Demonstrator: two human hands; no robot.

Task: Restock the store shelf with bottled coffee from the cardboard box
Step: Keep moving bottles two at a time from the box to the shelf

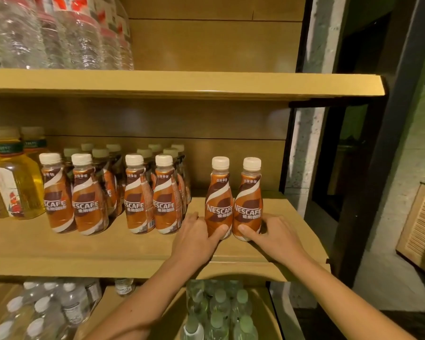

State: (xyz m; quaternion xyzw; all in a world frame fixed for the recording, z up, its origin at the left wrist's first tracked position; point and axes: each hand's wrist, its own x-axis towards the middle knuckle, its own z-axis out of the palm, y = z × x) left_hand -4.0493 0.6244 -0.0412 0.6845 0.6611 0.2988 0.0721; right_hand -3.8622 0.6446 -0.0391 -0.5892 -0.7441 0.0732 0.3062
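Two brown coffee bottles with white caps stand upright side by side on the wooden middle shelf (59,244), toward its right end. My left hand (196,235) wraps the base of the left bottle (219,202). My right hand (272,231) wraps the base of the right bottle (249,202). The two bottles touch each other. To their left stand two groups of the same coffee bottles (155,192), several deep, in rows reaching the shelf's back. The cardboard box is not in view.
Yellow oil bottles (15,182) stand at the shelf's far left. Large water bottles (59,33) fill the upper shelf's left. Small water bottles (47,310) and green-capped bottles (219,310) sit on the shelf below. A dark post (378,168) edges the shelf on the right.
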